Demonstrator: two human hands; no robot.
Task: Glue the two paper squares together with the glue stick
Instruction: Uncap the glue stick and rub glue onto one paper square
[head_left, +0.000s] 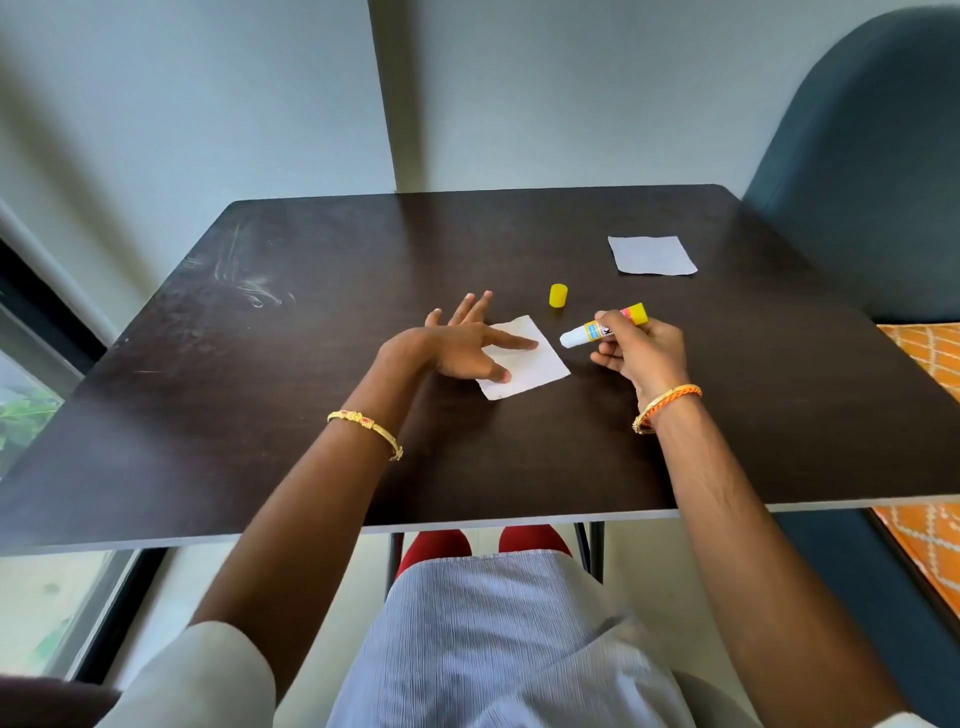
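A white paper square (540, 366) lies near the middle of the dark table (311, 415). My left hand (460, 345) rests on its left side, fingers spread, index finger and thumb pressing it flat. My right hand (639, 353) grips the uncapped glue stick (605, 327), its white tip pointing left and hovering just off the paper's right corner. The yellow cap (557, 296) stands on the table behind the paper. A second paper square (652, 254) lies flat at the far right of the table.
A dark teal chair (872, 156) stands at the table's right rear corner. An orange patterned cushion (930, 364) sits right of the table. A window (26, 405) is at the left, and white scuffs mark the table's far left.
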